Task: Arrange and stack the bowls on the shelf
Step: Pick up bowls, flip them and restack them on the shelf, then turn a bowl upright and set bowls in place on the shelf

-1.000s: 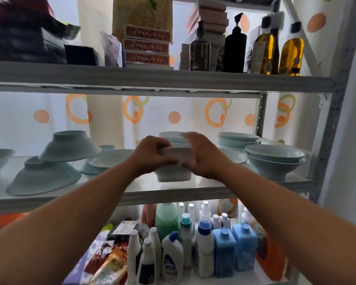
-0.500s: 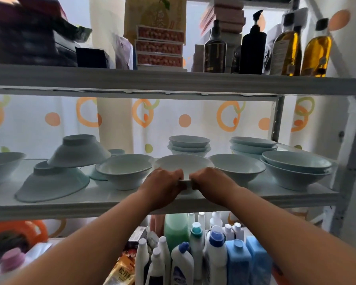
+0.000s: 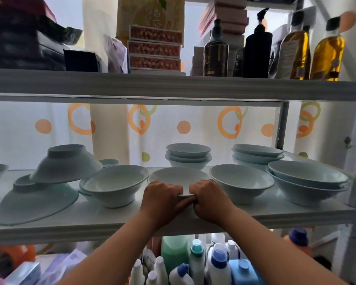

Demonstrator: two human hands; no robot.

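A white bowl (image 3: 178,176) stands upright at the front middle of the white shelf (image 3: 111,221). My left hand (image 3: 161,199) and my right hand (image 3: 210,199) both grip its near rim, knuckles almost touching. Pale blue bowls flank it: one upright on the left (image 3: 115,182), one upright on the right (image 3: 240,182). At far right is a nested pair of wide bowls (image 3: 306,179). Behind stand a stack of small bowls (image 3: 188,154) and a stack of shallow bowls (image 3: 257,154). On the left, two upside-down bowls (image 3: 66,163) lean one over the other.
The upper shelf (image 3: 173,85) runs close above, carrying oil bottles (image 3: 327,50), a black pump bottle (image 3: 257,48) and boxes (image 3: 155,48). Below the bowl shelf are several cleaning bottles (image 3: 195,262). A metal upright (image 3: 282,124) and a wall bound the right side.
A second ago both hands held the white bowl tilted above the shelf front. Now it stands upright on the shelf between two blue bowls, with both hands still on its rim.
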